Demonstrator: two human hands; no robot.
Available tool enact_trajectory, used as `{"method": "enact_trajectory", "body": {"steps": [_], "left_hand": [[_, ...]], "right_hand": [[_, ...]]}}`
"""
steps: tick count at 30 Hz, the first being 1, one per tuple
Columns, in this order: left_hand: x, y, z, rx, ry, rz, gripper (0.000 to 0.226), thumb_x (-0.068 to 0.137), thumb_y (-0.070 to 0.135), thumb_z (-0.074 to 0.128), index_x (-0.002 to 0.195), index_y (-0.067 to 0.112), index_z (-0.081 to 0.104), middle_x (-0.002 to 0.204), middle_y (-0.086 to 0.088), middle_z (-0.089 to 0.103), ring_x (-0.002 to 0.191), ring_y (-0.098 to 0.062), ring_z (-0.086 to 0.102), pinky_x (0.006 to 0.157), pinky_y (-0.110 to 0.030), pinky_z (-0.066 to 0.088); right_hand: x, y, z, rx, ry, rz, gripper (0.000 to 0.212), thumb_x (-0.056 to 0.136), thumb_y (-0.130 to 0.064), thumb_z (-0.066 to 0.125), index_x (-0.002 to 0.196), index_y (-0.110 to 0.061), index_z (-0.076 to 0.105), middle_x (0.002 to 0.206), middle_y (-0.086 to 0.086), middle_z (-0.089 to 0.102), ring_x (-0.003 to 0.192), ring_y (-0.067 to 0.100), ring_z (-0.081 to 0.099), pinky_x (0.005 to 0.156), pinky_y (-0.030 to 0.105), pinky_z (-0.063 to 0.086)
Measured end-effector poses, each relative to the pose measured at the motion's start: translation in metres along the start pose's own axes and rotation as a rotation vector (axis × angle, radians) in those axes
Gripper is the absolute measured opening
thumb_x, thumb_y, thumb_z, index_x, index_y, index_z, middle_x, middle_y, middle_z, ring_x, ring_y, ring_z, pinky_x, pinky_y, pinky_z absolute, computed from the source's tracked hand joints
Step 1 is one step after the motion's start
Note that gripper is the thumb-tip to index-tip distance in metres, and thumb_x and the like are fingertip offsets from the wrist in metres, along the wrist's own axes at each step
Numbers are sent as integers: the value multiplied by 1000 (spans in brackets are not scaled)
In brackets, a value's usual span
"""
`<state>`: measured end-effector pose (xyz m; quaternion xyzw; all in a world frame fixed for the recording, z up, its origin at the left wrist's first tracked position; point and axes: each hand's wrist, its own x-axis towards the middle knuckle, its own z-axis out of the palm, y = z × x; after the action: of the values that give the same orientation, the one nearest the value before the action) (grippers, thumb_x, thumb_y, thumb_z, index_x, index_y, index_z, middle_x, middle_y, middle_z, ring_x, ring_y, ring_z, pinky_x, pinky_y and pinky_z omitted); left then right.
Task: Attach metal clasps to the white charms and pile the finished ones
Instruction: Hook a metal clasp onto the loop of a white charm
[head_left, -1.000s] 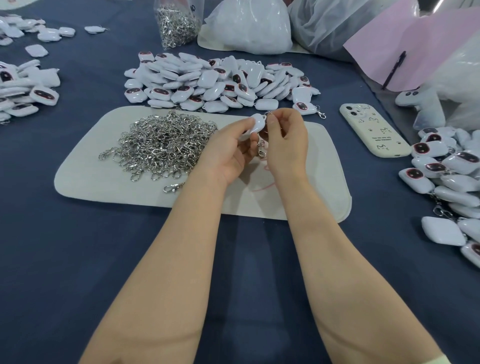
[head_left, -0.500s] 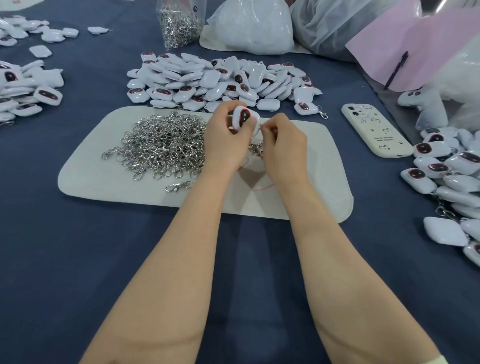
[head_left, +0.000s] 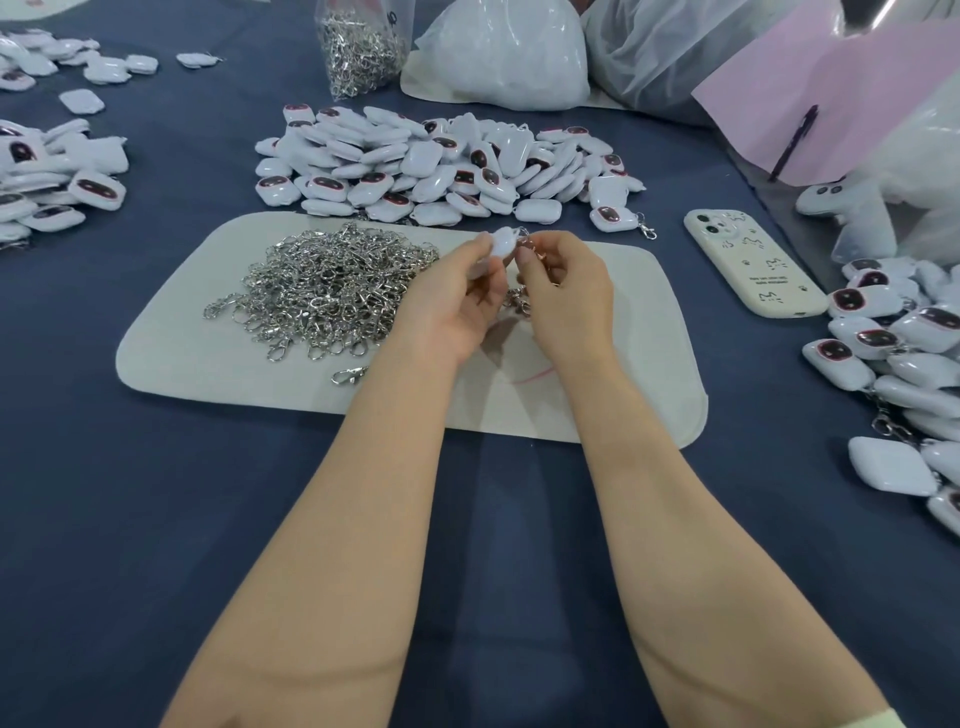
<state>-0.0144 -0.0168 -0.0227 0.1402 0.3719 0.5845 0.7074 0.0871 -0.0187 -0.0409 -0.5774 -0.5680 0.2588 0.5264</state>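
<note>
Our left fingers (head_left: 480, 260) pinch a white charm (head_left: 505, 241), and our right fingers (head_left: 530, 257) curl tight on a metal clasp (head_left: 521, 303) touching it. Left hand (head_left: 457, 306) and right hand (head_left: 566, 301) are raised over the far middle of the pale mat (head_left: 182, 358). The clasp heap (head_left: 332, 291) lies just left, with bare mat to the right up to its edge, near the phone (head_left: 753, 265). Loose charms (head_left: 431, 161) crowd the far edge. Clasped charms (head_left: 893, 353) lie well apart at right. Our forearms cross bare blue cloth (head_left: 130, 519), wrists nearly together.
</note>
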Motion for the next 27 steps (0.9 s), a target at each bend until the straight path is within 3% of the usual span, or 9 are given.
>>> {"method": "enact_trajectory", "body": {"steps": [4,7,12,17,20,23,25,27], "left_hand": [[1,0,-1,-71,-15,-60,13,92,6,56,80,3,54,72,-7,53,37,-3,51,46,-10,49],[2,0,-1,-78,-14,-65,10,92,6,57,83,2,54,78,-9,55,37,-3,52,45,-10,49],[2,-1,-1,-86,-7,-79,8,90,6,58,85,3,54,73,-7,55,40,-4,55,44,-12,49],[0,-2,1,-62,-23,-126,19,90,7,59,107,3,51,85,-8,55,40,-4,56,42,-12,48],[-3,-3,4,-13,-19,-102,6,90,7,58,91,2,54,65,-5,58,37,-3,53,42,-12,48],[-3,-3,5,147,17,12,11,91,10,59,80,10,56,47,4,55,37,-3,52,44,-14,48],[-3,-3,5,323,41,192,6,90,10,60,88,15,59,57,4,58,42,-3,51,48,-17,47],[-2,-3,6,456,45,387,14,90,6,59,96,18,60,74,1,59,50,-5,52,51,-17,46]], "right_hand": [[-1,0,0,-68,-2,-45,18,94,-20,53,102,-16,69,92,-6,67,85,8,58,77,18,43],[-1,-2,0,-25,29,-45,15,93,-17,56,101,-16,68,92,-8,68,82,2,58,73,7,41],[-2,-5,0,59,61,-44,10,90,-13,58,89,-23,60,78,-19,60,71,-10,55,68,4,40],[-3,-8,-1,132,105,-57,11,93,-13,55,86,-21,55,75,-16,59,71,1,55,67,10,42],[-4,-9,-1,95,101,-82,10,95,-12,51,89,-18,53,74,-14,56,66,-1,51,65,10,40],[-4,-8,-2,20,82,-111,8,97,-11,46,92,-14,52,80,-5,56,72,10,50,68,17,40],[-3,-7,-3,-30,60,-121,9,97,-10,45,95,-9,54,83,-2,56,75,14,49,68,20,38],[-3,-7,-5,-93,42,-147,10,97,-9,44,94,-7,54,83,0,55,73,16,47,66,23,36]]}}
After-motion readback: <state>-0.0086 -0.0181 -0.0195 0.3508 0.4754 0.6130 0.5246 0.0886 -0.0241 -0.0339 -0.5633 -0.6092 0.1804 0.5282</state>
